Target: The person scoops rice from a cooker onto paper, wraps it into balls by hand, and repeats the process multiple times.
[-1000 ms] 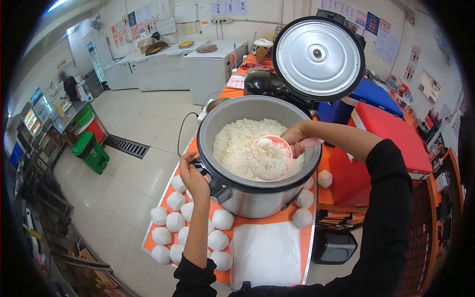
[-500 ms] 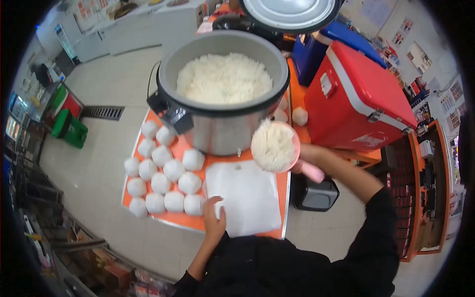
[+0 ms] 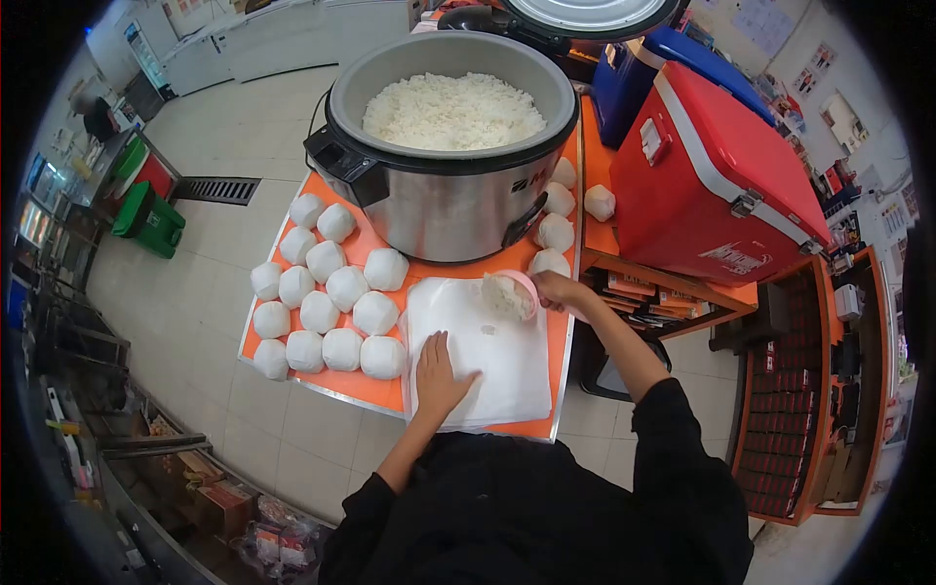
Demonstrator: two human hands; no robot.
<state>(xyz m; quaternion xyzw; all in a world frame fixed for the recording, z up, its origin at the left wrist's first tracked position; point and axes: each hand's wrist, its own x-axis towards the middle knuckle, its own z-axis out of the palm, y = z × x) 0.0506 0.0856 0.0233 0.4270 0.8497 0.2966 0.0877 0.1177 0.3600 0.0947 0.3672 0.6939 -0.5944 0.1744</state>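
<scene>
My right hand (image 3: 556, 291) is closed round the handle of a pink scoop (image 3: 532, 294). White rice (image 3: 505, 296) fills the scoop, which is tilted to the left just above a stack of white paper sheets (image 3: 458, 322). On the left part of the paper, my left hand (image 3: 441, 378) lies flat with its fingers spread. Behind the paper stands a large rice cooker (image 3: 429, 219), its lid (image 3: 595, 15) raised and plenty of cooked rice (image 3: 453, 112) inside. Several white wrapped bundles (image 3: 346, 289) sit in rows left of the paper.
The orange table (image 3: 390, 393) has a metal edge. More wrapped bundles (image 3: 556, 232) stand right of the cooker. A red cooler box (image 3: 712, 175) and a blue one (image 3: 619, 93) are at the right. A person (image 3: 97, 119) is far off at the left, near a green bin (image 3: 151, 219).
My right hand has brought the scoop left and tipped it over the paper. My left hand has moved from the paper's left edge to lie flat on it. The view has shifted slightly.
</scene>
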